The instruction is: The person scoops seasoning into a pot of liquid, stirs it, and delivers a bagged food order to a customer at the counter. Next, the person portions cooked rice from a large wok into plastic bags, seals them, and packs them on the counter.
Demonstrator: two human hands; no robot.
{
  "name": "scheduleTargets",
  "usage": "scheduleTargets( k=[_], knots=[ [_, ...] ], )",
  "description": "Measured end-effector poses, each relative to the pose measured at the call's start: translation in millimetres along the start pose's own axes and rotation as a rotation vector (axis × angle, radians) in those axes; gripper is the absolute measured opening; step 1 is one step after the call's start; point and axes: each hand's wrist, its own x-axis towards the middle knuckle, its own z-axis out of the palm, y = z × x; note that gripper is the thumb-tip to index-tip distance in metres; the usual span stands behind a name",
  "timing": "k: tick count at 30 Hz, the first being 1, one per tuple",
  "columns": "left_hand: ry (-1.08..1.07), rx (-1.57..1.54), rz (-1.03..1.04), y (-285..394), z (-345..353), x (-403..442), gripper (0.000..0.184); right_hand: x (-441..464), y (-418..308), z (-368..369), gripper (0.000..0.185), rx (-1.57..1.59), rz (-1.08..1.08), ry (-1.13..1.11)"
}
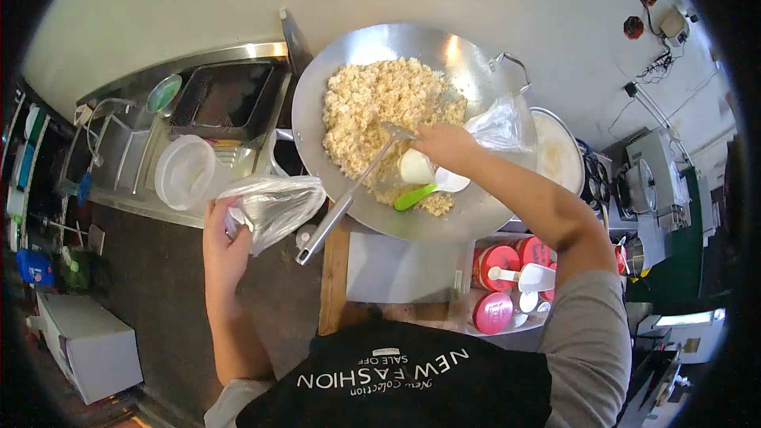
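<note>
A large metal wok (pixel 333 166) holds a heap of pale, crumbly food (pixel 380 95). My left hand (pixel 227 242) grips a clear plastic bag (pixel 277 204) to the left of the wok. Over the food, my right hand (pixel 437 143) has its fingers bent down beside a white cup (pixel 415 166); what they hold, if anything, is hidden. A metal ladle (pixel 349 196) leans across the wok's rim, its head near my right fingers. Beside the cup lies a spoon with a green handle (pixel 414 196). More clear plastic (pixel 499 125) rests inside the wok's right side.
Red-lidded jars (pixel 498 265) and a white scoop (pixel 536 278) sit in a clear bin below the wok. At the left, a sink counter bears a white plastic tub (pixel 187 173) and a black tray (pixel 226 99). A round pan (pixel 558 150) stands to the right.
</note>
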Motion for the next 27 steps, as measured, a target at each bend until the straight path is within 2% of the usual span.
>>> scheduleTargets(
  k=[6,8,10,12,14,16,19,20,23,26,27],
  knots=[
    [0.003,-0.110,-0.055,18,20,3,0.040,-5,14,-4,0.022,-0.009,-0.120,0.019],
    [-0.023,-0.143,-0.110,29,27,3,0.038,-18,19,-14,0.020,0.156,-0.071,0.074],
    [0.046,-0.103,-0.052,30,33,8,0.037,-32,31,-35,0.020,0.272,-0.014,0.037],
    [0.123,-0.105,-0.005,20,37,14,0.037,-46,47,-60,0.022,0.344,0.058,-0.097],
    [0.198,-0.146,0.026,-5,40,22,0.037,-55,82,-55,0.028,0.541,0.074,-0.017],
    [0.207,-0.243,-0.098,-3,46,28,0.039,-49,110,-58,0.032,0.537,0.332,0.023],
    [0.146,-0.221,-0.177,1,57,39,0.041,-20,172,12,0.034,0.422,0.524,0.292],
    [0.117,-0.186,-0.183,0,61,44,0.041,-7,181,25,0.034,0.358,0.508,0.292],
    [0.195,0.075,0.124,-57,77,58,0.037,34,188,57,0.035,0.243,0.449,0.282],
    [0.136,-0.275,-0.245,-17,74,59,0.034,74,172,76,0.035,0.352,0.407,0.240],
    [0.126,-0.306,-0.254,-20,73,59,0.034,77,164,76,0.035,0.430,0.423,0.218]
  ],
)
